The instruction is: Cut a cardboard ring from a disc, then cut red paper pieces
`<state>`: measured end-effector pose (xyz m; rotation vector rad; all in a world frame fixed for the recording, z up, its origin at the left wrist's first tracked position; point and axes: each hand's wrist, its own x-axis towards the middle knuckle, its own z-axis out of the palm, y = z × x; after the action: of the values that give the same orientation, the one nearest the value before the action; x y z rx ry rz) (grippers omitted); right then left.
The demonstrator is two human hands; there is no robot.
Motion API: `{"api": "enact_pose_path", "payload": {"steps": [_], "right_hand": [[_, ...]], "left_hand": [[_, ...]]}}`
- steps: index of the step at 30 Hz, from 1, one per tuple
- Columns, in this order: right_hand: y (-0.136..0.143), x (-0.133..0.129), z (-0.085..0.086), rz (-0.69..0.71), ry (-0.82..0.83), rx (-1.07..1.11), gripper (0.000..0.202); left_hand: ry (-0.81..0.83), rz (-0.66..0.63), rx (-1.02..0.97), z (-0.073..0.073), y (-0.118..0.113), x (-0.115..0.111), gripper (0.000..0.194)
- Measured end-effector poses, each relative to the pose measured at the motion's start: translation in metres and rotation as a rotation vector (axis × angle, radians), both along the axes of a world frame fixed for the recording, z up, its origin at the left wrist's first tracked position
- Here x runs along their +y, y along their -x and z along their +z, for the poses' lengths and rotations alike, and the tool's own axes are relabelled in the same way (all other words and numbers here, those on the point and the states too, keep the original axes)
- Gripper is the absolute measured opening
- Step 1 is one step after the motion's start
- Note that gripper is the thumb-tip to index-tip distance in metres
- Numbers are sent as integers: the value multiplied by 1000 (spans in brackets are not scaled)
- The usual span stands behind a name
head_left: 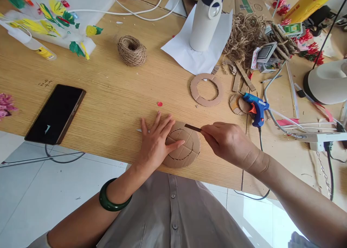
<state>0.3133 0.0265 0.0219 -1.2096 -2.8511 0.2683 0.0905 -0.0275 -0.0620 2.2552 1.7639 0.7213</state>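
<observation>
A round cardboard disc [195, 141] lies near the table's front edge, with a smaller circle cut or scored inside it. My left hand [157, 141] presses flat on its left side, fingers spread and the thumb over the inner circle. Closed around a thin, dark cutter blade [193, 128] is my right hand [227, 141], just right of the disc. The blade points left over the disc's upper edge; whether it touches the cardboard I cannot tell. Beyond the disc rests a cardboard ring [193, 90], with a small red dot [159, 104] to its left.
A blue glue gun [257, 107] lies to the right, near cardboard scraps [235, 103]. Behind stand a white bottle [204, 27] on paper, a twine ball [132, 51] and a heap of twine [241, 38]. A phone [55, 114] lies at left, a white kettle [328, 81] at right.
</observation>
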Motion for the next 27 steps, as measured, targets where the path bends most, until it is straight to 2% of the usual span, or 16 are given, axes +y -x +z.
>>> {"api": "enact_pose_path", "payload": {"steps": [5,27], "right_hand": [[0,-8,-8,-24,57,45,30],[-1,-13,-7,-8,45,102,27]], "left_hand": [[-2,2,-7,0,0,1,62],[-23,3,0,-1,0,0,63]]}}
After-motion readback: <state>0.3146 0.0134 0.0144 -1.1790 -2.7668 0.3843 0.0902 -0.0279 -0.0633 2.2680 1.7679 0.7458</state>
